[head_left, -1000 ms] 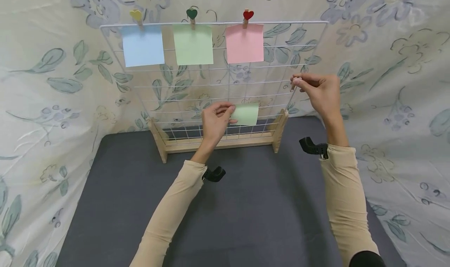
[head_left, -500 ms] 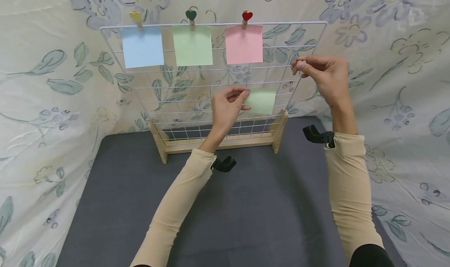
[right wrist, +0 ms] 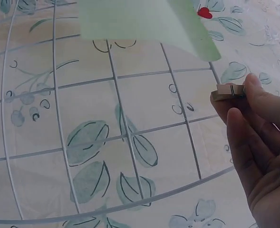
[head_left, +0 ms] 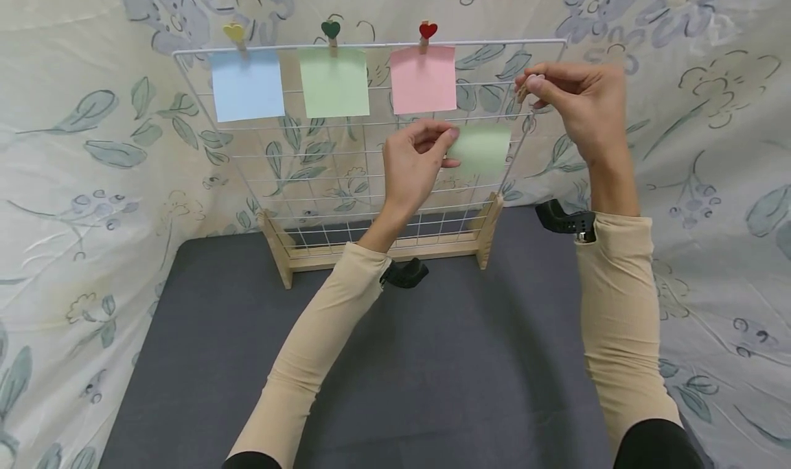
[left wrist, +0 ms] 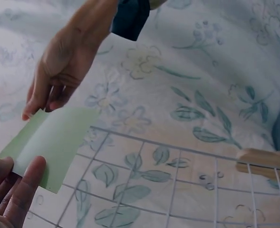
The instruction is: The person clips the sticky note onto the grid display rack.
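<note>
My left hand (head_left: 417,167) pinches a pale green paper note (head_left: 480,147) by its left edge, in front of the wire grid's right part. Thumb and fingers grip the same note (left wrist: 54,142) in the left wrist view. My right hand (head_left: 583,108) is near the grid's upper right corner and pinches a small wooden clothespin (right wrist: 229,91) between thumb and fingers. On the white wire grid (head_left: 364,180) hang a blue note (head_left: 247,88), a green note (head_left: 334,84) and a pink note (head_left: 423,81), each clipped at the top wire.
Heart-topped clothespins in yellow (head_left: 235,33), green (head_left: 331,29) and red (head_left: 428,31) stand along the top wire. A wooden base (head_left: 408,251) holds the grid upright on the dark grey table (head_left: 371,386). Behind hangs a floral cloth (head_left: 711,201).
Both hands have risen. The left hand has carried the green note up and right along the grid; the right hand has lifted the clothespin toward the top right corner.
</note>
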A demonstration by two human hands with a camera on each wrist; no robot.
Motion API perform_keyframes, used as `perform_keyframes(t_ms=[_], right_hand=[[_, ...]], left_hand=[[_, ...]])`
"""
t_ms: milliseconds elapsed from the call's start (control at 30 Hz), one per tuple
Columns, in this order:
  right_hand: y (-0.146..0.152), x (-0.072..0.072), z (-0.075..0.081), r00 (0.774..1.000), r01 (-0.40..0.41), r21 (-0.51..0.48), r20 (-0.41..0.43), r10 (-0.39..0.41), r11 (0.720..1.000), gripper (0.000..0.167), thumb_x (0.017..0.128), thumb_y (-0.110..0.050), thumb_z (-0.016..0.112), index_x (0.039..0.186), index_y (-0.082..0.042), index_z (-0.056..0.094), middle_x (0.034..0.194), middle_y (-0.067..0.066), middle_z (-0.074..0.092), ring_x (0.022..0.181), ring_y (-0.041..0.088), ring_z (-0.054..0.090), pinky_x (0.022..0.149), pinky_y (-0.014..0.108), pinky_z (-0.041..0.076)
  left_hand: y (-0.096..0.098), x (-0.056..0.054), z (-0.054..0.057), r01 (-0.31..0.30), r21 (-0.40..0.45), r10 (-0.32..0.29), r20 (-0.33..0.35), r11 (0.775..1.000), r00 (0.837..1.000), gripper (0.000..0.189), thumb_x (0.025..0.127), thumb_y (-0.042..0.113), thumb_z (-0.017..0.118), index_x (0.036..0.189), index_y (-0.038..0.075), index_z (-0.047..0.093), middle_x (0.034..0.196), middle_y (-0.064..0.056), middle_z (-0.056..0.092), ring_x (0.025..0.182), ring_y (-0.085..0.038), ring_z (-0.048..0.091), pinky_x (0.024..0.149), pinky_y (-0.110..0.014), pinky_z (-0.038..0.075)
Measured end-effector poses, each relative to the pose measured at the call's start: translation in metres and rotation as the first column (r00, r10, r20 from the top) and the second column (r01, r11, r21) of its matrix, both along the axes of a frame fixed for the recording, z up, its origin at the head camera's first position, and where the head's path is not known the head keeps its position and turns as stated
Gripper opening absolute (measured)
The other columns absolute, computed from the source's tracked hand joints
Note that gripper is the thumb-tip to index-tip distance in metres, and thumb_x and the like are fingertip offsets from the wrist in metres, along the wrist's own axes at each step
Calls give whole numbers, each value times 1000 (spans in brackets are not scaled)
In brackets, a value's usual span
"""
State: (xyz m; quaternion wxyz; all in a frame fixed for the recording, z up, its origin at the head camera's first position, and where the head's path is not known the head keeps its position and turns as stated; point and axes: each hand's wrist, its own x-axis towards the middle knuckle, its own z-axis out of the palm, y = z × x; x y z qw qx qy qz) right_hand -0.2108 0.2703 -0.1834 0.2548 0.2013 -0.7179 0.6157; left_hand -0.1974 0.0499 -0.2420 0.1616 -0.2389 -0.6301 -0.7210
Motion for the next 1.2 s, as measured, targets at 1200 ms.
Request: perform_keyframes(t_ms=[1200], right_hand=[[-10,-34,54,999,1,98,-35,3,995,19,88,-4,70,101,9,73,86,6,73,78,20,66,66,17,57]], left_hand=[[29,-20,71,-216,-146,225,47,965,973,11,91,4,69,96,-5,73,89,-13,74,74,-11,71,55,-18,59]])
